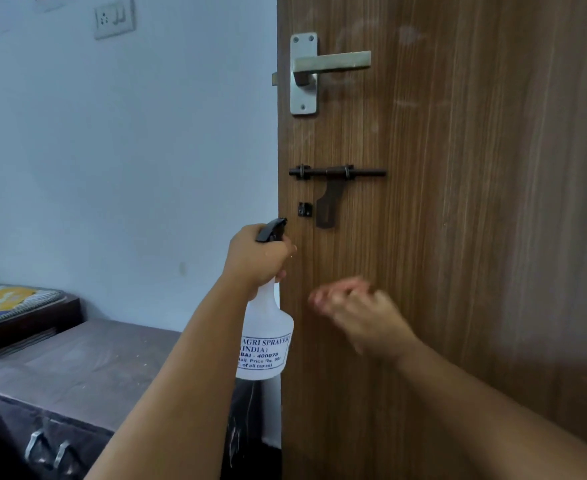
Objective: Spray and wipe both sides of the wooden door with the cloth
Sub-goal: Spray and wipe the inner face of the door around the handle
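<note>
The wooden door (458,237) fills the right half of the view, with faint pale smears near its top. My left hand (255,256) grips the neck of a white spray bottle (266,337) with a black trigger head, held upright right at the door's left edge. My right hand (358,311) is blurred with motion just in front of the door below the bolt; its fingers look loosely curled and hold nothing. No cloth is in view.
A steel lever handle (319,65) and a dark sliding bolt (337,173) are mounted near the door's left edge. A dark cabinet top (77,365) and a bed (11,303) stand at lower left against a pale wall with a switch plate (114,17).
</note>
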Motion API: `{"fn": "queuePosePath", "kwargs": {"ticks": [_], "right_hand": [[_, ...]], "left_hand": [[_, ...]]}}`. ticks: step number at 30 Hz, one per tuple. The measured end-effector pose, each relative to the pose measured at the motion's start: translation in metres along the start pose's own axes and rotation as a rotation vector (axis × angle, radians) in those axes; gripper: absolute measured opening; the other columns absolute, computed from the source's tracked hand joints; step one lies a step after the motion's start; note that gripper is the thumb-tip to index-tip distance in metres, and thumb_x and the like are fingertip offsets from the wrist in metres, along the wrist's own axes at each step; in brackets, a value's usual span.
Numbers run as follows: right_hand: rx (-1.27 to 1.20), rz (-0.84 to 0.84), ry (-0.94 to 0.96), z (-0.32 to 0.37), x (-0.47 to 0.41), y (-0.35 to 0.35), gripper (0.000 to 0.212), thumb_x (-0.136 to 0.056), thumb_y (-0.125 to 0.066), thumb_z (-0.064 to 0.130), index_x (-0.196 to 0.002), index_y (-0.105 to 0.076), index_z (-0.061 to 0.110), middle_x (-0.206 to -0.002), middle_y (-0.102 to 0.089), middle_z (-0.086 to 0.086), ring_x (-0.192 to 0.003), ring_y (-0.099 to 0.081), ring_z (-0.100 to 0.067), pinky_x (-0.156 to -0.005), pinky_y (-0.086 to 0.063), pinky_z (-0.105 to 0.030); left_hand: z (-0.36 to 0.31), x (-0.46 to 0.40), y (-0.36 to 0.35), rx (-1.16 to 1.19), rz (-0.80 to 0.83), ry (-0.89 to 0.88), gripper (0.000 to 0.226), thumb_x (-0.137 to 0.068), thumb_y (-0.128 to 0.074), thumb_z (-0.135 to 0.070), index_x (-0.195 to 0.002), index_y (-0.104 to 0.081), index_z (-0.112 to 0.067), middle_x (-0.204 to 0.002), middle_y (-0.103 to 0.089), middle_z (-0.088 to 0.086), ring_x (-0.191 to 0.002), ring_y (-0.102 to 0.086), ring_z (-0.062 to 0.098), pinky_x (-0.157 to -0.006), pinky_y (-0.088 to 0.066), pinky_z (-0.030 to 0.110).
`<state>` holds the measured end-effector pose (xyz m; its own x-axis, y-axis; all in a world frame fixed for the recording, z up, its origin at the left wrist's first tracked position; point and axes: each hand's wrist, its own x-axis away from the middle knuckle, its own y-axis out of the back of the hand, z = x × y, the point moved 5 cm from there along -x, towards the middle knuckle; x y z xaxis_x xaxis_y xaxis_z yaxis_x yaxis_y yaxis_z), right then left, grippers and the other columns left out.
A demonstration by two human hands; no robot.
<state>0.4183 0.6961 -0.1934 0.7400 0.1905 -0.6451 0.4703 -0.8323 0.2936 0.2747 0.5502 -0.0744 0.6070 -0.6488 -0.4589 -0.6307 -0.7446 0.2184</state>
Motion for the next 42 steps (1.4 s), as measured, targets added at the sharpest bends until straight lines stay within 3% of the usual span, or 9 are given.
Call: {"fn": "queuePosePath", "kwargs": {"ticks": [5,7,10,14,19,24,30,35,42], "right_hand": [[-0.233,-0.434,-1.259,-0.152,-0.013,0.072,0.054,-0.097,-0.028,0.034,-0.146,-0.045,0.018,-0.143,-0.042,-0.014,-0.123,-0.043,-0.036,-0.097,-0.039,-0.042],[-0.244,-0.575,-1.484,-0.18,-0.029,0.087,0.055,-0.099,-0.023,0.034,-0.146,-0.045,0.017,-0.143,-0.041,-0.015,-0.124,-0.042,-0.034,-0.098,-0.03,-0.028],[-0.335,-0.564,-1.131,-0.17,-0.094,0.099,0.044,-0.102,-0.033,0.035,-0.139,-0.053,0.019,-0.135,-0.052,-0.012,-0.12,-0.049,-0.029,-0.1,-0.034,-0.024],[-0.02,-0.149,-0.365,-0.112,-0.151,0.079,0.05,-0.099,-0.048,0.045,-0.144,-0.046,0.023,-0.134,-0.054,-0.009,-0.111,-0.05,-0.032,-0.078,-0.052,-0.039],[-0.026,-0.155,-0.559,-0.157,-0.097,0.074,0.045,-0.1,-0.047,0.042,-0.14,-0.049,0.02,-0.129,-0.056,-0.011,-0.109,-0.052,-0.033,-0.076,-0.052,-0.04],[-0.301,-0.469,-1.337,-0.189,-0.053,0.086,0.04,-0.103,-0.042,0.038,-0.132,-0.054,0.013,-0.132,-0.048,-0.017,-0.116,-0.044,-0.036,-0.087,-0.04,-0.036],[-0.2,-0.212,-0.561,-0.105,-0.174,0.09,0.033,-0.101,-0.047,0.036,-0.127,-0.06,0.018,-0.124,-0.055,-0.005,-0.108,-0.05,-0.026,-0.08,-0.05,-0.034],[-0.037,-0.241,-0.455,-0.072,-0.137,0.058,0.05,-0.091,-0.06,0.017,-0.139,-0.052,0.005,-0.124,-0.056,-0.013,-0.095,-0.053,-0.031,-0.072,-0.051,-0.038],[-0.339,-0.22,-0.608,-0.023,-0.084,0.031,0.046,-0.095,-0.058,0.017,-0.14,-0.052,0.011,-0.119,-0.057,-0.012,-0.099,-0.052,-0.03,-0.071,-0.051,-0.031]], "left_hand": [[-0.013,-0.002,-0.003,0.007,0.014,-0.016,0.013,-0.086,-0.069,-0.012,-0.096,-0.069,-0.003,-0.079,-0.061,0.01,-0.052,-0.057,0.017,-0.046,-0.049,0.02],[-0.017,-0.003,-0.006,0.019,0.014,-0.032,0.011,-0.086,-0.069,-0.012,-0.093,-0.068,-0.004,-0.077,-0.061,0.009,-0.049,-0.057,0.016,-0.052,-0.052,0.025],[-0.022,-0.006,-0.01,0.041,0.009,-0.045,0.003,-0.085,-0.068,-0.009,-0.087,-0.066,-0.009,-0.073,-0.06,0.009,-0.048,-0.057,0.017,-0.057,-0.052,0.028],[-0.029,-0.009,-0.013,0.033,0.021,-0.07,0.005,-0.084,-0.066,-0.007,-0.082,-0.065,-0.011,-0.07,-0.06,0.008,-0.048,-0.056,0.018,-0.057,-0.051,0.03],[-0.033,-0.013,-0.007,0.035,0.027,-0.074,0.006,-0.088,-0.068,-0.011,-0.09,-0.065,-0.015,-0.079,-0.061,0.006,-0.057,-0.06,0.018,-0.055,-0.052,0.025],[-0.027,-0.016,0.0,0.02,0.011,-0.06,0.005,-0.09,-0.065,-0.011,-0.095,-0.066,-0.008,-0.082,-0.06,0.01,-0.06,-0.057,0.019,-0.043,-0.045,0.015],[-0.021,-0.028,0.011,-0.016,-0.032,-0.084,0.012,-0.087,-0.065,-0.009,-0.094,-0.066,0.001,-0.073,-0.057,0.01,-0.043,-0.056,0.013,-0.046,-0.047,0.021],[-0.01,-0.023,0.006,-0.005,-0.059,-0.059,0.007,-0.087,-0.068,-0.011,-0.09,-0.067,-0.005,-0.072,-0.058,0.007,-0.04,-0.055,0.008,-0.043,-0.045,0.017],[0.027,-0.004,-0.023,0.003,0.019,-0.015,0.004,-0.085,-0.069,-0.01,-0.085,-0.066,-0.012,-0.072,-0.063,0.006,-0.048,-0.057,0.014,-0.057,-0.054,0.029]]}}
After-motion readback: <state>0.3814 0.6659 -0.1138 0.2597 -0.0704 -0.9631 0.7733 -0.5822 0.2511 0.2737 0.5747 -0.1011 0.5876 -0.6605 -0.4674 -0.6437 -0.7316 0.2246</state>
